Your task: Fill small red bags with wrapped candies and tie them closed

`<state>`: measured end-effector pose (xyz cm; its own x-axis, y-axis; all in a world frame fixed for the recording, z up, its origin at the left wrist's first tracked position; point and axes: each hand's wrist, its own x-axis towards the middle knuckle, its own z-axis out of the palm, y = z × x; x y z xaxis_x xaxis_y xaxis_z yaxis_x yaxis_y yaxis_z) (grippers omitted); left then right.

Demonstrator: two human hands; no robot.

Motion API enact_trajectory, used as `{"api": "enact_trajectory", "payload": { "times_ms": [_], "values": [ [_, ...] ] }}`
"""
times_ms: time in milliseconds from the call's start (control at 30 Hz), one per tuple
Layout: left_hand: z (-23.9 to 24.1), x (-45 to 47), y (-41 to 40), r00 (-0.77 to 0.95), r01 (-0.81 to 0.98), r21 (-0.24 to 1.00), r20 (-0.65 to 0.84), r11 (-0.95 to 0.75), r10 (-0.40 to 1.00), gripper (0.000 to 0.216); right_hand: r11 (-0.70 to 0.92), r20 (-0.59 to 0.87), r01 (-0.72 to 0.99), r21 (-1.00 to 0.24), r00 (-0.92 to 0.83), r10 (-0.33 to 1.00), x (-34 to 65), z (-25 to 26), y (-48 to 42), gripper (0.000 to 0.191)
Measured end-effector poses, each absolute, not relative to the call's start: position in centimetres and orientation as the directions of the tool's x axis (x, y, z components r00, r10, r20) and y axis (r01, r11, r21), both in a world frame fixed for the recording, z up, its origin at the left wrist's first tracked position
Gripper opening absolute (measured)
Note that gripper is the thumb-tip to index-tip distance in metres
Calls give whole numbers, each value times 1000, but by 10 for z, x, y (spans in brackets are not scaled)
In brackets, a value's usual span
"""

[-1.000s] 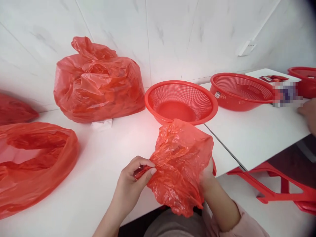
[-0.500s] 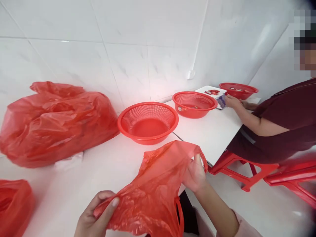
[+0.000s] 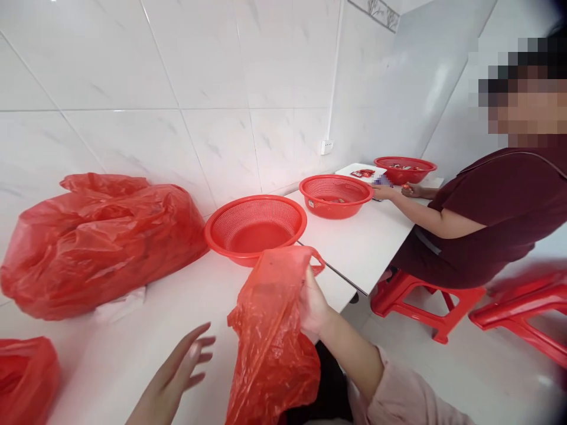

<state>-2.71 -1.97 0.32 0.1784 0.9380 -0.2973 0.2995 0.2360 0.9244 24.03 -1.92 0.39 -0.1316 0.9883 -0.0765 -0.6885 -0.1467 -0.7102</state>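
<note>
My right hand (image 3: 313, 304) is closed on the top of a thin red plastic bag (image 3: 270, 336), which hangs down crumpled over the table's near edge. My left hand (image 3: 179, 369) hovers over the white table (image 3: 177, 307) to the bag's left, fingers spread and holding nothing. Just behind the bag stands a red plastic colander (image 3: 256, 227).
A large stuffed red bag (image 3: 100, 239) lies at the back left, and another red bag (image 3: 24, 378) at the left edge. Two more red colanders (image 3: 335, 195) (image 3: 404, 169) stand on the adjoining table, where a seated person in a dark red shirt (image 3: 496, 218) works. Red stools (image 3: 425, 301) stand on the right.
My left hand has let go of the red bag and opened. The bag now hangs from my right hand alone. The view has swung further right.
</note>
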Motion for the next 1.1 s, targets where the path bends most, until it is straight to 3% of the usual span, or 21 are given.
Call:
{"api": "enact_trajectory", "payload": {
  "times_ms": [133,367,467,600,700,833,933,1000,1033,1100],
  "values": [
    [9,18,-16,348,162,965,-251,205,903,47,-282,-71,-688,-668,-318,945,217,8,-17,88],
    [5,18,-8,-19,-70,994,-80,78,997,38,-191,6,-773,-605,-244,970,214,9,-10,80],
    [11,11,-9,-100,-122,992,-49,36,994,37,-199,-8,-698,-688,-267,964,209,8,-16,83],
    [14,-2,-7,-167,-194,981,-23,-10,986,33,-111,-26,-494,-862,-176,984,201,6,-21,47],
    [11,-19,-2,-218,-268,963,-21,-39,976,36,-46,-22,-492,-869,-54,998,204,4,-13,40],
    [8,-43,1,-244,-345,938,-42,-46,969,40,-62,-61,-488,-870,-18,998,211,-3,1,39],
    [7,-57,-4,-266,-366,930,-65,-39,962,36,-49,-49,-373,-927,-11,999,206,-8,5,44],
    [7,-67,-9,-295,-361,932,-72,-42,953,33,93,82,-179,-979,69,994,197,-3,3,53],
    [9,-72,-12,-308,-351,935,-73,-42,949,31,222,216,-44,-974,107,970,192,2,0,61],
    [13,-81,-19,-307,-320,947,-80,-24,948,29,489,508,240,-838,17,861,181,16,-3,81]
  ]
}}
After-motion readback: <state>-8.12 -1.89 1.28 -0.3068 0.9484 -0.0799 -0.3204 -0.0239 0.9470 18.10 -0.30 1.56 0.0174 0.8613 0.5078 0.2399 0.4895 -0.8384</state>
